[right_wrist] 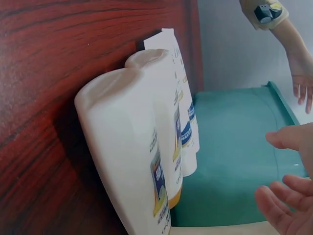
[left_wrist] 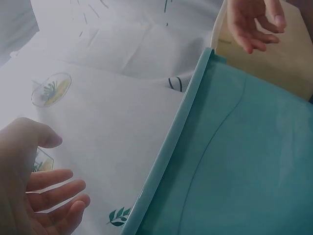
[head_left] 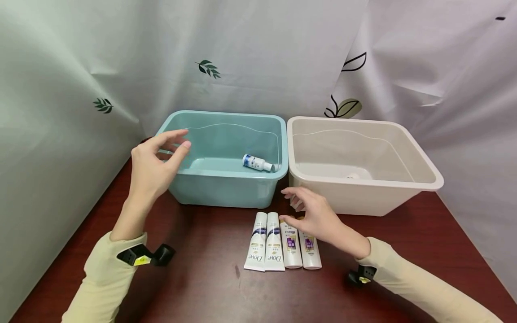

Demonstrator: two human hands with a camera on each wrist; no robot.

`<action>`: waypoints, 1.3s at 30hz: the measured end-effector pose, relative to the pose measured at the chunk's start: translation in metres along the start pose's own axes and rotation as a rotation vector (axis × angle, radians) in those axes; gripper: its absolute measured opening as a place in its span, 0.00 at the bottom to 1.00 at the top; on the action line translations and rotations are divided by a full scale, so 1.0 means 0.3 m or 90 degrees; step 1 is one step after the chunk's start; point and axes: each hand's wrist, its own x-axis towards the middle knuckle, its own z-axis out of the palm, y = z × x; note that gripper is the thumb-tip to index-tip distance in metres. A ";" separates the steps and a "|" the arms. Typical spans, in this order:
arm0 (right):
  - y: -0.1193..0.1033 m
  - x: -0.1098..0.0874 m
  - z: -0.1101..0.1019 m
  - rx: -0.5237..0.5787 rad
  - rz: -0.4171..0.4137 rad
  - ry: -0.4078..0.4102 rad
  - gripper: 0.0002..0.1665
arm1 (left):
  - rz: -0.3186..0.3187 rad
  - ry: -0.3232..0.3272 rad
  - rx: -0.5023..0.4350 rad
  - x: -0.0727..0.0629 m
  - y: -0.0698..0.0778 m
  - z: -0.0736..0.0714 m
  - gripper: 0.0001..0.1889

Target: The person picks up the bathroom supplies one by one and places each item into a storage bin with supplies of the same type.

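My left hand [head_left: 155,163] hovers over the left front part of the teal bin [head_left: 226,190], thumb and fingers apart and holding nothing. My right hand [head_left: 313,213] is above two white bottles with purple-and-gold labels, the left one [head_left: 291,251] and the right one [head_left: 311,255]. Its fingers are loosely bent, with nothing between them; the right wrist view has the thumb and fingers [right_wrist: 276,200] spread. Beside the bottles lie two white Dove tubes, the left tube [head_left: 256,244] and the right tube [head_left: 274,244], all side by side. A small blue-and-white bottle [head_left: 254,162] lies inside the teal bin.
To the right of the teal bin stands a beige bin [head_left: 363,190], their rims nearly touching. A small whitish item [head_left: 352,176], mostly hidden by the front wall, shows inside it. Both bins stand on a dark red wooden table [head_left: 194,278], before a pale leaf-patterned curtain [head_left: 250,54].
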 end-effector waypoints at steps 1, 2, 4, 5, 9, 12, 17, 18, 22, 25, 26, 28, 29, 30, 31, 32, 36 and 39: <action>0.000 0.000 0.002 0.009 0.007 -0.006 0.32 | -0.004 0.002 0.001 0.005 -0.003 -0.002 0.12; -0.001 -0.001 0.004 0.016 0.014 -0.012 0.32 | -0.008 0.005 0.004 0.010 -0.006 -0.004 0.12; -0.002 -0.001 0.007 0.022 0.033 -0.023 0.31 | -0.015 0.011 0.009 0.019 -0.012 -0.009 0.13; -0.005 0.000 0.007 0.026 0.045 -0.028 0.31 | -0.017 0.013 0.012 0.024 -0.015 -0.011 0.13; -0.019 0.004 0.003 0.049 0.107 -0.046 0.30 | -0.031 0.016 0.028 0.043 -0.024 -0.022 0.14; -0.027 0.010 0.001 0.075 0.151 -0.063 0.29 | -0.050 0.010 0.054 0.059 -0.032 -0.031 0.16; -0.031 0.020 0.007 0.112 0.194 -0.093 0.28 | -0.078 -0.010 0.088 0.086 -0.051 -0.043 0.19; -0.031 0.022 0.009 0.118 0.200 -0.098 0.29 | -0.080 -0.015 0.091 0.091 -0.056 -0.045 0.20; -0.030 0.026 0.017 0.141 0.219 -0.112 0.30 | -0.088 -0.031 0.104 0.110 -0.072 -0.050 0.22; -0.026 0.029 0.024 0.165 0.232 -0.123 0.30 | -0.105 -0.045 0.114 0.125 -0.081 -0.055 0.24; -0.025 0.030 0.025 0.173 0.239 -0.130 0.30 | -0.110 -0.051 0.118 0.130 -0.084 -0.056 0.25; -0.022 0.032 0.029 0.182 0.251 -0.145 0.30 | -0.122 -0.061 0.124 0.142 -0.091 -0.060 0.26; -0.021 0.034 0.030 0.187 0.259 -0.154 0.30 | -0.127 -0.065 0.126 0.149 -0.097 -0.062 0.27; -0.020 0.036 0.031 0.190 0.267 -0.164 0.30 | -0.133 -0.070 0.129 0.155 -0.102 -0.064 0.28; -0.020 0.037 0.032 0.194 0.277 -0.174 0.30 | -0.138 -0.074 0.131 0.162 -0.108 -0.066 0.28; -0.020 0.039 0.033 0.194 0.284 -0.184 0.30 | -0.145 -0.077 0.134 0.168 -0.113 -0.068 0.29; -0.021 0.047 0.037 0.206 0.309 -0.214 0.30 | -0.172 -0.100 0.148 0.190 -0.135 -0.078 0.30; -0.018 0.050 0.042 0.219 0.325 -0.227 0.30 | -0.189 -0.120 0.156 0.206 -0.148 -0.083 0.32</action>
